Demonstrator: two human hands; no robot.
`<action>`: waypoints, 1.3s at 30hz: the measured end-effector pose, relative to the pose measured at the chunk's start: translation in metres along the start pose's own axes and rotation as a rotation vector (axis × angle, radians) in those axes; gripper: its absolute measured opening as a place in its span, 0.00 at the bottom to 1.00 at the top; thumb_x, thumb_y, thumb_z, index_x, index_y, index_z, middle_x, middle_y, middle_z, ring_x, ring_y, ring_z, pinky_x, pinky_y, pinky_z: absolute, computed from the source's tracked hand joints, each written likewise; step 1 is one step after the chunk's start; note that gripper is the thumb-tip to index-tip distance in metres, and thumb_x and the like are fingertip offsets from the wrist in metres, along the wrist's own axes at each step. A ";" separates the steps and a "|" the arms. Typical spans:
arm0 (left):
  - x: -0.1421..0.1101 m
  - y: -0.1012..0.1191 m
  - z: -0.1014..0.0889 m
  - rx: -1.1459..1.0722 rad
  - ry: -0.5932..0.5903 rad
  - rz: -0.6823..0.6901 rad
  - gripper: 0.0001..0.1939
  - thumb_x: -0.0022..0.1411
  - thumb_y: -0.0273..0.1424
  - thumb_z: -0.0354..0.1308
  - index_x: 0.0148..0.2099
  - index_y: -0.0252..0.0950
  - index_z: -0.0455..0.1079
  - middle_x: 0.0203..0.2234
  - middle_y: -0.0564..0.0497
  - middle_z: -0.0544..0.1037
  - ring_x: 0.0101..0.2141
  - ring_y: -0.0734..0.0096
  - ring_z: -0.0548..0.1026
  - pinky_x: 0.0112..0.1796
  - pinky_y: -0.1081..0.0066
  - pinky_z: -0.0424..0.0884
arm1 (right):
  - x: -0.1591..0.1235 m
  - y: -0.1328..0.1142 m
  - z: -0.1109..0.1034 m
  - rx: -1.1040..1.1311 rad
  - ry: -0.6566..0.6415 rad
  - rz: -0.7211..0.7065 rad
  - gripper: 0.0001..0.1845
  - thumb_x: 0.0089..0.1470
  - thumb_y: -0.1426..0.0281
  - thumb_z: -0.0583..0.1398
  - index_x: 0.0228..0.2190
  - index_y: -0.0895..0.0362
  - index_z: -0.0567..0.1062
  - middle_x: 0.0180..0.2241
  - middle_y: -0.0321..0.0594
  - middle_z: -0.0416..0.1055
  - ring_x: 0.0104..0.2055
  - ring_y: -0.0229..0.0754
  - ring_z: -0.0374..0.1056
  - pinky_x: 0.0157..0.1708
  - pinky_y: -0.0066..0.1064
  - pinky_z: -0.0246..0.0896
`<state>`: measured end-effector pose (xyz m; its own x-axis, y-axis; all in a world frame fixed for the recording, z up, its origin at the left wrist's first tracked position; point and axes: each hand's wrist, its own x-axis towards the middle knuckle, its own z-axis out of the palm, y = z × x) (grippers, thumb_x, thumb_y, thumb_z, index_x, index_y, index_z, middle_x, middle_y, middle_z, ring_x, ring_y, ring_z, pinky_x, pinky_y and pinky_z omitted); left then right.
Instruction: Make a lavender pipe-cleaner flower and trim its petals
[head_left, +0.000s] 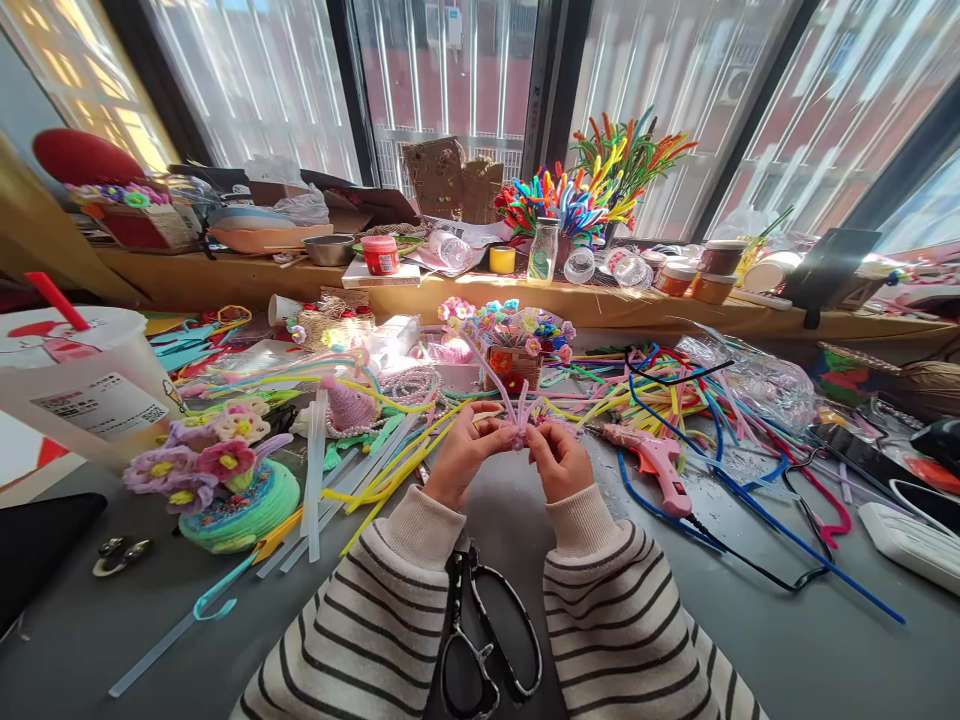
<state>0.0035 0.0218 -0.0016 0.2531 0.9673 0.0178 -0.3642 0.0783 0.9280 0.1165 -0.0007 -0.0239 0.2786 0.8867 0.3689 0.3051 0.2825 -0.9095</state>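
My left hand [466,456] and my right hand [559,457] meet over the middle of the table, fingers pinched together. Between them they grip a bundle of lilac pipe cleaners [518,408], whose loose ends fan upward above the fingertips. Where the strands join, my fingers partly cover them. Below my hands, between the striped sleeves, lie black-handled scissors [480,630] with their handles toward me. To the right of my right hand rests a pink glue gun [654,465] with a black cord.
Yellow pipe cleaners [401,465] and clear glue sticks [318,470] lie left. A pipe-cleaner flower arrangement [225,480] stands near a large drink cup [97,375]. Tangled blue pipe cleaners [795,545] spread right. Behind stands a small flower pot [510,365], below the crowded window ledge [300,285].
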 end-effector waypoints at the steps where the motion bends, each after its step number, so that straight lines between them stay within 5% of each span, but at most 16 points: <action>1: 0.000 0.000 0.000 -0.005 -0.003 -0.007 0.19 0.41 0.27 0.61 0.36 0.34 0.57 0.19 0.57 0.68 0.24 0.78 0.68 0.33 0.71 0.65 | 0.000 0.000 0.000 -0.021 0.004 -0.015 0.17 0.44 0.57 0.51 0.16 0.57 0.61 0.12 0.30 0.55 0.15 0.31 0.49 0.15 0.23 0.46; 8: 0.000 0.000 -0.001 -0.008 0.044 -0.024 0.19 0.41 0.28 0.60 0.36 0.34 0.58 0.20 0.57 0.67 0.23 0.78 0.69 0.31 0.72 0.67 | 0.001 0.002 -0.001 -0.001 0.003 0.039 0.20 0.44 0.56 0.50 0.14 0.57 0.65 0.12 0.32 0.59 0.15 0.32 0.53 0.17 0.25 0.49; 12: 0.000 -0.001 -0.002 0.016 -0.019 -0.066 0.20 0.41 0.28 0.61 0.37 0.35 0.56 0.19 0.57 0.66 0.23 0.76 0.70 0.29 0.70 0.68 | 0.006 0.006 -0.001 0.185 0.109 0.143 0.18 0.38 0.55 0.56 0.23 0.58 0.68 0.18 0.33 0.63 0.16 0.32 0.54 0.15 0.25 0.49; 17: -0.001 0.000 0.000 0.065 -0.107 -0.142 0.20 0.42 0.29 0.60 0.37 0.34 0.56 0.21 0.55 0.68 0.22 0.77 0.70 0.28 0.72 0.67 | 0.008 0.007 -0.003 0.362 0.015 0.181 0.14 0.35 0.59 0.59 0.22 0.58 0.67 0.16 0.32 0.60 0.14 0.29 0.50 0.12 0.24 0.45; 29: 0.000 0.000 0.000 0.091 -0.009 -0.133 0.22 0.38 0.27 0.62 0.36 0.34 0.55 0.22 0.55 0.69 0.23 0.76 0.71 0.29 0.72 0.68 | 0.010 0.006 -0.007 0.358 -0.012 0.207 0.14 0.36 0.59 0.58 0.19 0.59 0.67 0.18 0.34 0.61 0.20 0.33 0.57 0.14 0.23 0.52; 34: -0.002 0.002 -0.001 0.170 -0.110 -0.141 0.21 0.39 0.28 0.62 0.35 0.34 0.55 0.18 0.57 0.68 0.22 0.74 0.72 0.27 0.71 0.68 | 0.008 0.007 -0.006 0.319 0.099 0.172 0.14 0.36 0.60 0.58 0.20 0.59 0.68 0.19 0.35 0.62 0.20 0.33 0.55 0.15 0.23 0.51; 39: -0.001 0.002 -0.002 0.216 -0.230 -0.177 0.21 0.36 0.28 0.63 0.32 0.34 0.55 0.15 0.59 0.67 0.20 0.73 0.72 0.25 0.71 0.67 | 0.006 0.012 -0.003 0.239 0.072 0.121 0.12 0.36 0.62 0.57 0.18 0.59 0.69 0.18 0.35 0.64 0.21 0.34 0.58 0.20 0.25 0.53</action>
<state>0.0009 0.0210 -0.0006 0.4993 0.8618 -0.0897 -0.1051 0.1630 0.9810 0.1248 0.0068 -0.0316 0.3663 0.8936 0.2595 0.0442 0.2618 -0.9641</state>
